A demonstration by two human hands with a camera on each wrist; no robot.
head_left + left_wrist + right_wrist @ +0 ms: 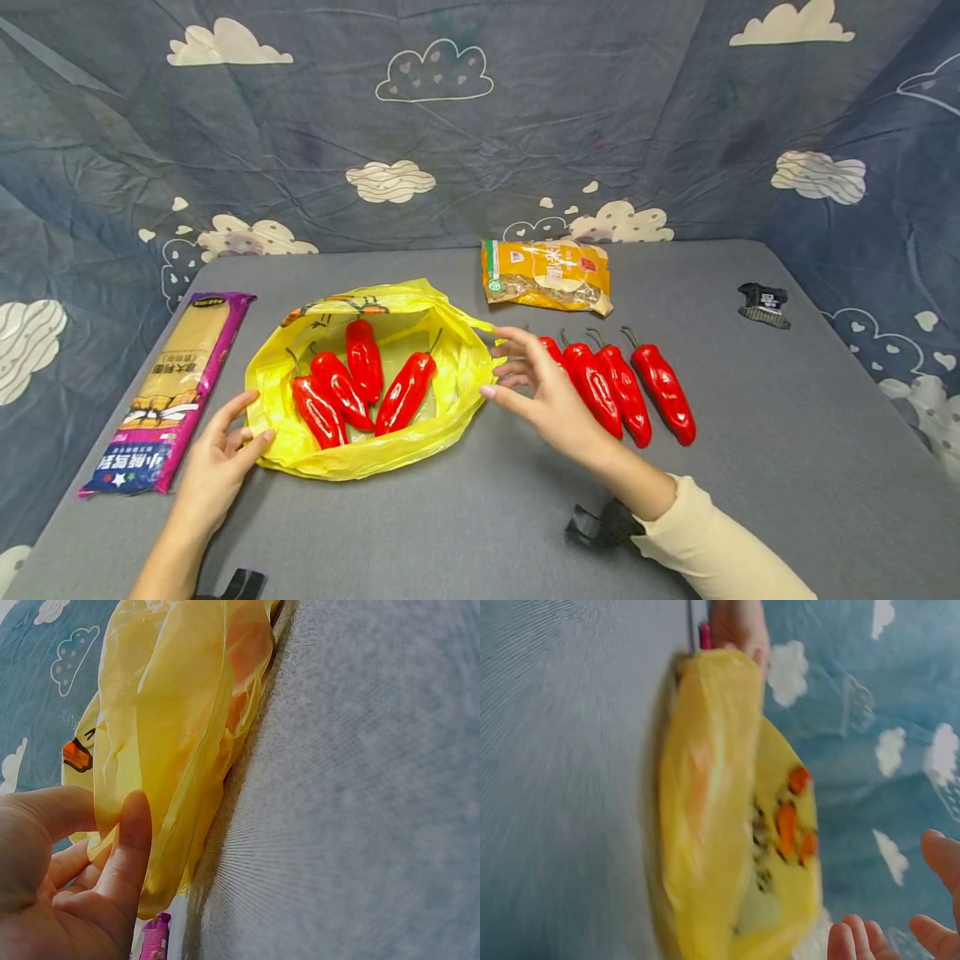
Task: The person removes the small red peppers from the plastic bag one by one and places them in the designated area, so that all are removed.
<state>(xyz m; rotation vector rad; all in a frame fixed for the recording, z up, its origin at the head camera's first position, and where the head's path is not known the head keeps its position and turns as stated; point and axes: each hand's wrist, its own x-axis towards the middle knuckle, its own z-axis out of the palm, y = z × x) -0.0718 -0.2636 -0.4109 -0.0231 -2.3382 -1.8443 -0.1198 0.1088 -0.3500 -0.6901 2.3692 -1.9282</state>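
A yellow plastic bag [457, 387] lies on the grey table with its mouth spread wide, showing several glossy red peppers [405, 392] inside. My left hand [213, 467] pinches the bag's left rim between thumb and fingers; the left wrist view shows the thumb [135, 825] over the yellow film. At the opposite rim is my right hand [555, 400], fingers spread and loosely bent. Seen from the right wrist, its fingers [855, 937] hold nothing and stand apart from the bag. Several more red peppers [663, 396] lie side by side just right of that hand, one partly hidden behind it.
Left of the bag is a long pack of spaghetti [172, 358] with purple edges. An orange food packet [547, 275] lies at the back, and a small black packet [763, 305] at the far right. Cloud-patterned cloth [480, 125] hangs behind the table.
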